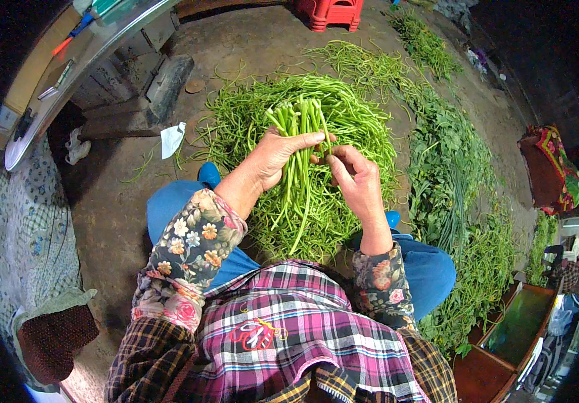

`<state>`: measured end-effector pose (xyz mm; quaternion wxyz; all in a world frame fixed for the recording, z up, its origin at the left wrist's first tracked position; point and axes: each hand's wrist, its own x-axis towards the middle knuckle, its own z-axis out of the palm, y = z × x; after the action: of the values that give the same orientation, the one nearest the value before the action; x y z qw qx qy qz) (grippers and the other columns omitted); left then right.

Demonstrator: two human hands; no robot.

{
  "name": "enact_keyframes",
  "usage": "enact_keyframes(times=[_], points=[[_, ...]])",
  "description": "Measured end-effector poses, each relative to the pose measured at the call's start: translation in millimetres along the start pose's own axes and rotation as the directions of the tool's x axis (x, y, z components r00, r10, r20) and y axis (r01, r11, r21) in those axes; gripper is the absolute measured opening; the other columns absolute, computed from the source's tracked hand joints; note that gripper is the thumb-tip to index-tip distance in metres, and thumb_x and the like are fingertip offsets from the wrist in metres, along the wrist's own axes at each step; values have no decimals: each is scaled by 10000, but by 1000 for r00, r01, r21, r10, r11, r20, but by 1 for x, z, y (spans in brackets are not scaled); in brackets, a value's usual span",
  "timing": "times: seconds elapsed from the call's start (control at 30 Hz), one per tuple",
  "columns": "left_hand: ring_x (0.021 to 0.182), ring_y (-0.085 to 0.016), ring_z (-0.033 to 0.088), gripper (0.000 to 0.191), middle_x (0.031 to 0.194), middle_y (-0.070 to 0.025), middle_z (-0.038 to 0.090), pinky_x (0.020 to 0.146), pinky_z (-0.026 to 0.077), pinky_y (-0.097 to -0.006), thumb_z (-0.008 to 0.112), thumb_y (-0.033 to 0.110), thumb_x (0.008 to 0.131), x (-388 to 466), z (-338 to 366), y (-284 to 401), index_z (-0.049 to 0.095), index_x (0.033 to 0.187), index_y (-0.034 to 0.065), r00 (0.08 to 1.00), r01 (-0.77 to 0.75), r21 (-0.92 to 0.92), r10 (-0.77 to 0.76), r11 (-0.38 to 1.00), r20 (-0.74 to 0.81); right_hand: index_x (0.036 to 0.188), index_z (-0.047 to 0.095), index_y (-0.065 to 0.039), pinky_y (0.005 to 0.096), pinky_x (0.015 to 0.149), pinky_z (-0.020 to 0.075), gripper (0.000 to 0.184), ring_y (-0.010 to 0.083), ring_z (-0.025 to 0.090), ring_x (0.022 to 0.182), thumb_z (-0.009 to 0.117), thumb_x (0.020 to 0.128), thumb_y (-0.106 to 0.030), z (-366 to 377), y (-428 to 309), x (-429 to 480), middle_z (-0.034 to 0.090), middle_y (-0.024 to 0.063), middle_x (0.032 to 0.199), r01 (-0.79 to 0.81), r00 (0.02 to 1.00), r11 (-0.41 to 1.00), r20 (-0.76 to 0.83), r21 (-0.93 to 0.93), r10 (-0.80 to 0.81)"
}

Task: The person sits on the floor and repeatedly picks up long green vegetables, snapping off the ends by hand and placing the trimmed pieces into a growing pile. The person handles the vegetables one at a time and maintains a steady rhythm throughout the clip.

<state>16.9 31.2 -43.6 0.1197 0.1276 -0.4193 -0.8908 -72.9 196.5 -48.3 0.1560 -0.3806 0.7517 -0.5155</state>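
My left hand (282, 153) is wrapped around a bunch of long green vegetable stalks (297, 176). Their pale cut ends stand above the thumb, fairly level, and the thin ends hang down toward my lap. At the bunch's right side, my right hand (357, 171) pinches one stalk (327, 133) between thumb and forefinger. Beneath both hands a big heap of the same loose stalks (360, 111) lies on the floor between my knees. Part of that heap is hidden by the hands and the bunch.
Leafy green vines (445, 146) are spread along the floor at right, beside a wooden cabinet (516, 322). A red plastic stool (335, 12) stands ahead. At left are a white paper (172, 140), a wooden block (163, 90), a table edge (103, 38) and a cloth-covered piece of furniture (37, 211).
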Motion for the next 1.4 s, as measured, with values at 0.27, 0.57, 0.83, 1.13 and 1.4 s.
enact_keyframes(times=[0.27, 0.57, 0.83, 1.13, 1.4], points=[[833, -154, 677, 229, 943, -41, 694, 709, 565, -286, 703, 72, 883, 1, -7, -5, 648, 1104, 49, 998, 48, -31, -47, 998, 34, 993, 653, -22, 291, 574, 472, 108, 117, 596, 611, 641, 926, -106, 3, -8, -1, 679, 96, 740, 59, 997, 996, 48, -60, -56], [815, -173, 682, 150, 905, -81, 715, 752, 565, -309, 696, 61, 875, 5, -17, 4, 686, 1020, 22, 1000, -8, 38, 9, 999, -28, 1005, 683, -11, 294, 613, 497, 193, 122, 618, 647, 618, 953, -185, -11, 13, 6, 709, 65, 791, -62, 994, 996, 88, -66, 68], [840, -213, 684, 157, 798, -71, 645, 829, 557, -333, 647, 172, 931, 2, -32, 48, 639, 924, 15, 972, -232, -30, 233, 972, 34, 960, 731, -85, 487, 760, 533, 279, 409, 662, 841, 626, 859, -323, -26, 163, -4, 705, 189, 903, -129, 964, 780, 109, -612, 245], [794, -154, 593, 260, 822, -30, 580, 864, 522, -318, 656, 130, 919, -3, -28, 56, 571, 1111, -24, 958, -285, 2, 285, 958, 29, 1009, 728, -106, 452, 802, 538, 283, 378, 674, 904, 649, 828, -309, 29, 234, -34, 710, 185, 962, -187, 862, 696, 225, -693, 455], [857, -207, 642, 218, 851, -79, 629, 880, 518, -342, 608, 158, 948, -4, -27, 52, 545, 1076, -7, 975, -220, 46, 218, 974, 35, 1463, 351, -48, 368, 623, 556, 754, 249, 699, 712, 739, 832, -194, 75, 249, -24, 714, 175, 921, -414, 842, 865, 243, -282, 482]])
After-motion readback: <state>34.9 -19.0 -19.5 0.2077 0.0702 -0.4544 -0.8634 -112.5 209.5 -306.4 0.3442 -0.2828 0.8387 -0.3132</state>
